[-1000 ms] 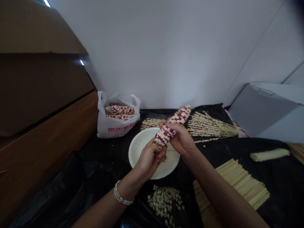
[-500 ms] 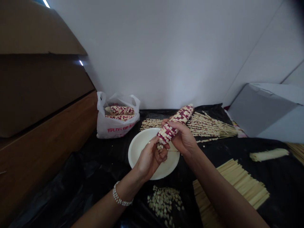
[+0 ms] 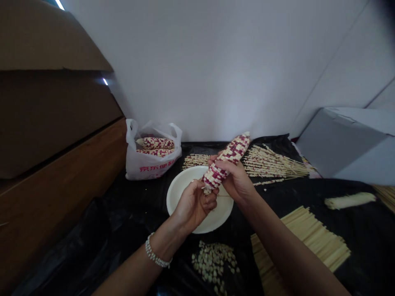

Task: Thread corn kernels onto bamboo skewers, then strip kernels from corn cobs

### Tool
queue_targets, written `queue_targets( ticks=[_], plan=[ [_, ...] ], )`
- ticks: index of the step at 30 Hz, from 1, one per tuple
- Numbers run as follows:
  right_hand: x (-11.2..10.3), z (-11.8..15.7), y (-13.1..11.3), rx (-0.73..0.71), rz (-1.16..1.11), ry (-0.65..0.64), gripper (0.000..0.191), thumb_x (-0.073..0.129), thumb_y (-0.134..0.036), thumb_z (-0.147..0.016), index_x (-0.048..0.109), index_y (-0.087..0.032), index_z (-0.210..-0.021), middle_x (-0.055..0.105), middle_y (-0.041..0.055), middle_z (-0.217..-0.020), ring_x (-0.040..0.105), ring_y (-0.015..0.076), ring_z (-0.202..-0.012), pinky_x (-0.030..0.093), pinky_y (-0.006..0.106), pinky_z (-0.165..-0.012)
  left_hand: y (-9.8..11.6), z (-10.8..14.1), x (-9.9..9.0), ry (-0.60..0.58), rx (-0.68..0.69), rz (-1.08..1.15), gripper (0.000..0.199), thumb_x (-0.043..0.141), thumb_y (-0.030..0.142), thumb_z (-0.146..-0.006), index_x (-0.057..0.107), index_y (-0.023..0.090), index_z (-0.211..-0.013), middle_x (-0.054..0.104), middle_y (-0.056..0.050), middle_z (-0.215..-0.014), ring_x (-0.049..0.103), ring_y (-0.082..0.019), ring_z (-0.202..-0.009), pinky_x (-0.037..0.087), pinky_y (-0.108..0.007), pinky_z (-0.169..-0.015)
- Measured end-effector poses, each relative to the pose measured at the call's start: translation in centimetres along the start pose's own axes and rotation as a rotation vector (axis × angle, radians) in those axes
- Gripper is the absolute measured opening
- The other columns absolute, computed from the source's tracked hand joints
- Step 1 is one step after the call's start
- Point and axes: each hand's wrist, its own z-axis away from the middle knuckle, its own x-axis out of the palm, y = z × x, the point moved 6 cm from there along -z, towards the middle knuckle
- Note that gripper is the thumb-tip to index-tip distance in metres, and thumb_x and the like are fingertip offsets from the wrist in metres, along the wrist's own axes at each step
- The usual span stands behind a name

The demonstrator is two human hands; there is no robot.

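Two corncobs [image 3: 157, 147] in a white bag [image 3: 149, 164], hands [image 3: 194, 205] [image 3: 237, 179] gripping another above a bowl [image 3: 179, 189]

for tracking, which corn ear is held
The long maroon-and-cream corn ear over the white round bowl; the other ears lie in the white plastic bag.

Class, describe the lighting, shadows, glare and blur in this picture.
Head view: dim overall, with a soft bright patch on the pale wall; small glare streaks beside the brown box; the black sheet sinks into shadow at lower left; a dark blur in the top right corner; the corn cob's pattern readable, though slightly soft.
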Motion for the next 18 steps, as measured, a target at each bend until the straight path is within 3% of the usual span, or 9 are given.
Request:
queue_targets(
  ticks=[8, 14, 18],
  plan=[
    [-0.2, -0.2, 1.0, 0.032, -0.009, 0.021, 0.019, 0.08, -0.016, -0.056, 0.069, -0.019, -0.071, 0.069, -0.0011, -0.075, 0.062, 0.0146, -0.077, 0.049, 0.027, -0.074, -0.2, -0.4, -1.2, 0.077, 0.142, -0.109, 0.031, 0.051, 0.002, -0.058, 0.049, 0.015, -0.085, 0.047, 0.003, -0.066, 0.034, -0.003, -0.045, 0.025, -0.015, -0.043],
    [-0.5, -0.2, -0.1, -0.002, 0.033, 0.04, 0.024, 0.081, -0.017, -0.056, 0.067, -0.021, -0.075, 0.069, -0.0003, -0.079, 0.062, 0.0178, -0.08, 0.048, 0.03, -0.07, 0.3, 0.0, -0.4, 0.031, 0.139, -0.243, 0.021, 0.057, 0.017, -0.07, 0.051, 0.016, -0.091, 0.058, -0.002, -0.077, 0.043, -0.005, -0.051, 0.033, -0.019, -0.048],
    [-0.4, -0.1, -0.2, -0.015, 0.081, 0.057, 0.025, 0.082, -0.019, -0.055, 0.066, -0.02, -0.074, 0.068, 0.0011, -0.078, 0.061, 0.0177, -0.075, 0.046, 0.029, -0.062, 0.4, -0.2, -0.3, 0.066, 0.2, -0.395, 0.018, 0.055, 0.028, -0.078, 0.049, 0.017, -0.092, 0.056, 0.001, -0.075, 0.039, -0.004, -0.044, 0.026, -0.019, -0.042]
  ],
)
